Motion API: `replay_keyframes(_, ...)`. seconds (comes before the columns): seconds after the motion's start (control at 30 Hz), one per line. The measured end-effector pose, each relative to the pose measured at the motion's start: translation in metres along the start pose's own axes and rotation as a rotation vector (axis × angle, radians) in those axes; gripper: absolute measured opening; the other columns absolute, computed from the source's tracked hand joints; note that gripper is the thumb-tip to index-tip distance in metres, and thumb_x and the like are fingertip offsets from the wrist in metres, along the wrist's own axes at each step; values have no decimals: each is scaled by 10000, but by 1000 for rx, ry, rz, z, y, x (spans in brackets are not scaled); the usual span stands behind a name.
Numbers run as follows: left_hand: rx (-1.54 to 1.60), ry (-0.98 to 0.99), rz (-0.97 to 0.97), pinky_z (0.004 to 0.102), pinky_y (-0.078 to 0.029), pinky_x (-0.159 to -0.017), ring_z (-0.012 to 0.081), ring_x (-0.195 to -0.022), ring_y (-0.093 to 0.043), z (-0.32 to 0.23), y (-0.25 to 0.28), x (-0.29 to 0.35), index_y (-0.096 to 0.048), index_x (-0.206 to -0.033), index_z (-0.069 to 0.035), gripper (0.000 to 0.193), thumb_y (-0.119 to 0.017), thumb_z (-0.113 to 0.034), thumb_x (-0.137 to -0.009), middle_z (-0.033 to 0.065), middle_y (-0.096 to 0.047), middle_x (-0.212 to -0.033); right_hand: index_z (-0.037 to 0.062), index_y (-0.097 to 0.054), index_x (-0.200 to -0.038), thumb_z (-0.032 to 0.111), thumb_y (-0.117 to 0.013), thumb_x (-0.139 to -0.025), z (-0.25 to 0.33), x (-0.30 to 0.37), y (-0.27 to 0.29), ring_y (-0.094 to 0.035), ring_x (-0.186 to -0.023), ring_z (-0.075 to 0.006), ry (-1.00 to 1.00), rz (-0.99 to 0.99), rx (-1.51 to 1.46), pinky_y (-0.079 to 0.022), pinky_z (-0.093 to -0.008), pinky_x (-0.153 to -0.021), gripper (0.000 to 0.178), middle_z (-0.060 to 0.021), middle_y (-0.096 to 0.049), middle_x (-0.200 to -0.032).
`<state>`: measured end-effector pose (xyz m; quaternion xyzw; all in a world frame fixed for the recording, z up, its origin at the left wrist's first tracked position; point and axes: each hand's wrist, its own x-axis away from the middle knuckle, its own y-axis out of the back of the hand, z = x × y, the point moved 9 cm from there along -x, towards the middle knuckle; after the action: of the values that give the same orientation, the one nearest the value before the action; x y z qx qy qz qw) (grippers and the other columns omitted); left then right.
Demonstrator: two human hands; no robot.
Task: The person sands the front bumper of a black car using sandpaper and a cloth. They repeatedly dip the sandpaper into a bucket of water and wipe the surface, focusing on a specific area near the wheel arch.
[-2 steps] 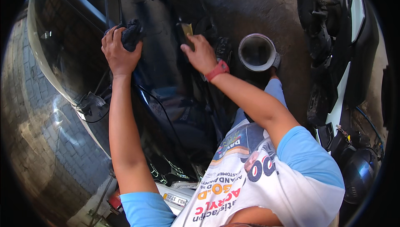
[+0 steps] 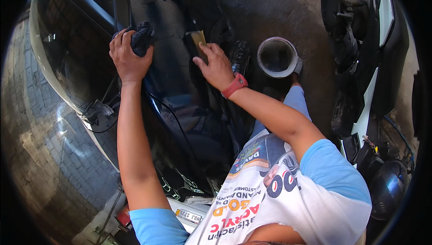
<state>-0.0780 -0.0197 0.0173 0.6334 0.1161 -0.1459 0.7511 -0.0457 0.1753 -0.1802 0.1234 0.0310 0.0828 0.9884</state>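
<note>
Head view: the left hand grips a cloth while the right hand holds a pad to the car, seemingly for even contact.

The person shows two hands, one watch, one shirt and two sleeves; there are also one cloth, one yellowish pad, one car, one bucket, one number plate and at least one motorbike
</note>
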Motion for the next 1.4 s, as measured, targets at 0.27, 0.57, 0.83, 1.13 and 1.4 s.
replay_keyframes(0.27,14,-16,-8,503,-396,-1149,359,-1345,-527,-3,1,-4,-679,-1220,-109,574,-868,-283,-706,130,-627,-1357,27,-727,-1271,324,-726,-952,-67,-88,-24,-652,-1192,-394,-431,272,-65,-520,-461,-1038,436,-240,-697,-1239)
replay_keyframes(0.57,22,-17,7,504,-394,-1152,365,-1339,-531,-4,1,-6,-683,-1214,-103,563,-862,-281,-710,144,-626,-1357,23,-698,-1304,318,-671,-998,-75,-114,-28,-647,-1195,-403,-361,250,-28,-515,-482,-1045,425,-222,-691,-1236)
replay_keyframes(0.83,24,-12,16,501,-391,-1153,370,-1336,-532,-8,4,-5,-685,-1215,-97,578,-872,-264,-694,142,-626,-1354,23,-683,-1346,332,-684,-989,-56,-97,-20,-650,-1220,-382,-109,23,-21,-507,-461,-1065,472,-202,-683,-1289)
replay_keyframes(1.13,50,27,40,490,-411,-1140,364,-1341,-543,-3,6,1,-667,-1247,-105,584,-848,-189,-699,128,-634,-1369,44,-640,-1404,313,-723,-969,24,-29,-10,-600,-1238,-397,166,61,52,-516,-469,-1035,518,-186,-622,-1318)
replay_keyframes(1.4,110,-74,-78,428,-499,-997,300,-1106,-686,-11,21,-7,-736,-1155,-121,418,-811,-110,-744,65,-756,-1113,-16,-686,-1346,365,-714,-973,-45,-110,-24,-646,-1206,-420,-169,91,82,-513,-466,-1038,534,-250,-679,-1263)
